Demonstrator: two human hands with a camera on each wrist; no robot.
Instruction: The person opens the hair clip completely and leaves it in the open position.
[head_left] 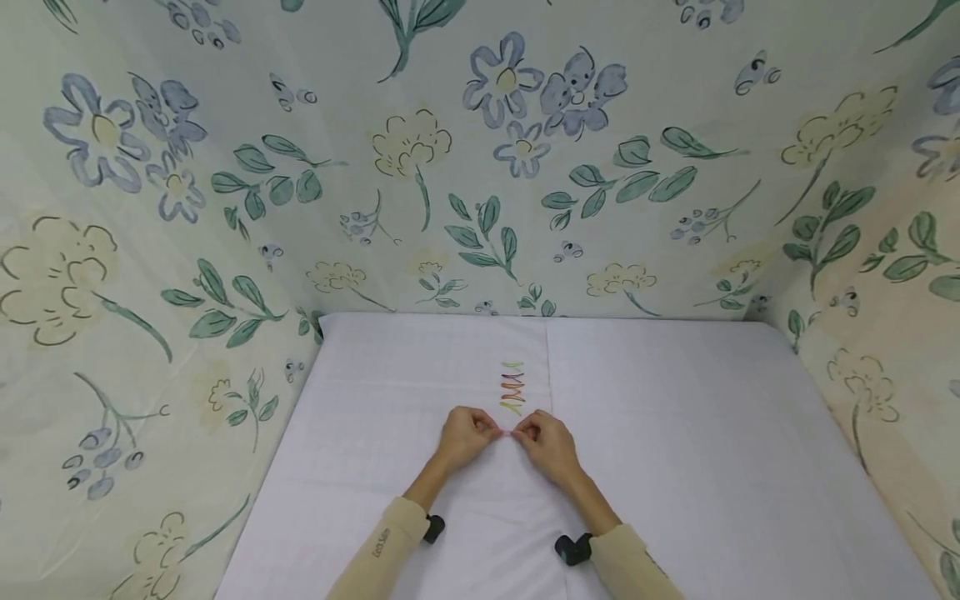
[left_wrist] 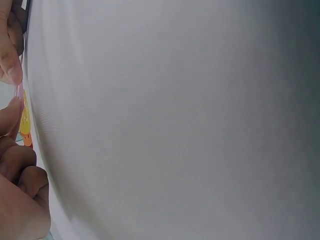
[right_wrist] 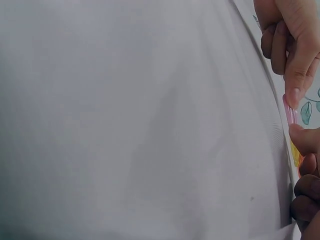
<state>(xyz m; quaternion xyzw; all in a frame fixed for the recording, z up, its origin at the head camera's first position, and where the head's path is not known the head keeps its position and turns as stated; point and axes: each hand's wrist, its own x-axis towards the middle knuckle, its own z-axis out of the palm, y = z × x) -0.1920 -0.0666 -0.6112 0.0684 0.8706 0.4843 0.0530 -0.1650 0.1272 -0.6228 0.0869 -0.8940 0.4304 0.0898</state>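
Near the middle of the table, my left hand (head_left: 465, 437) and right hand (head_left: 551, 446) meet fingertip to fingertip. Between them is a small pink looped strip (right_wrist: 291, 114), thin and shiny. Thumb and finger of each hand pinch one end of it. Its exact kind is hard to tell. Just beyond the fingertips lies a column of thin coloured pieces (head_left: 513, 387) in a zigzag, green at the far end, then purple, orange and red tones, with yellow nearest. Part of a yellow piece (left_wrist: 25, 117) shows behind the fingers in the left wrist view.
A white cloth (head_left: 675, 433) with a crease line covers the table. Flower-patterned curtains (head_left: 480, 192) stand behind the table and along both sides. Black wrist cameras (head_left: 574, 550) sit by the beige sleeves.
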